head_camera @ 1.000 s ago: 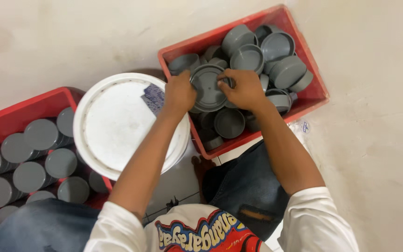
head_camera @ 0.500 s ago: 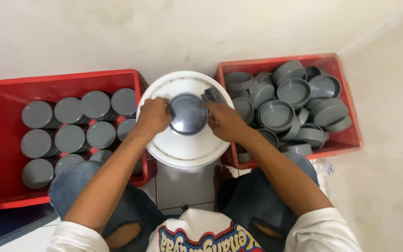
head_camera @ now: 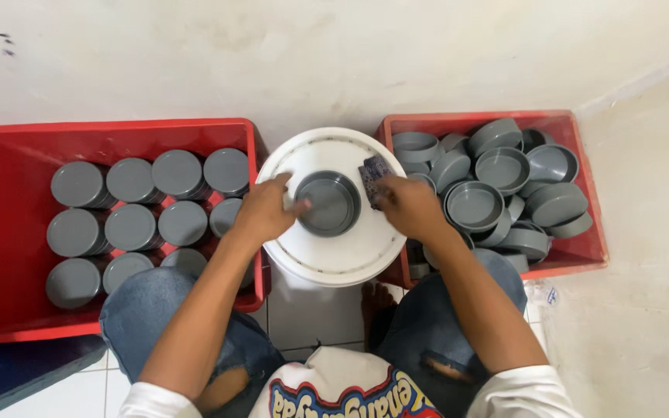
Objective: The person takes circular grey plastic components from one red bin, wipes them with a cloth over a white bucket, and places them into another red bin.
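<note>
A grey round cap (head_camera: pixel 327 203) lies hollow side up in the middle of a white bucket lid (head_camera: pixel 334 259). My left hand (head_camera: pixel 265 213) rests on the lid with its fingertips gripping the cap's left rim. My right hand (head_camera: pixel 410 205) is at the cap's right side and pinches a small dark abrasive pad (head_camera: pixel 373 173) that sits just off the cap's upper right edge.
A red crate (head_camera: pixel 9 232) on the left holds stacks of grey caps (head_camera: pixel 129 224) in rows. A red crate (head_camera: pixel 582 232) on the right holds several loose grey caps (head_camera: pixel 505 186). Bare wall lies beyond; my knees in jeans flank the bucket on a tiled floor.
Both hands carried a cap from the right crate to the bucket lid. It now lies hollow side up, and the right hand has the dark pad.
</note>
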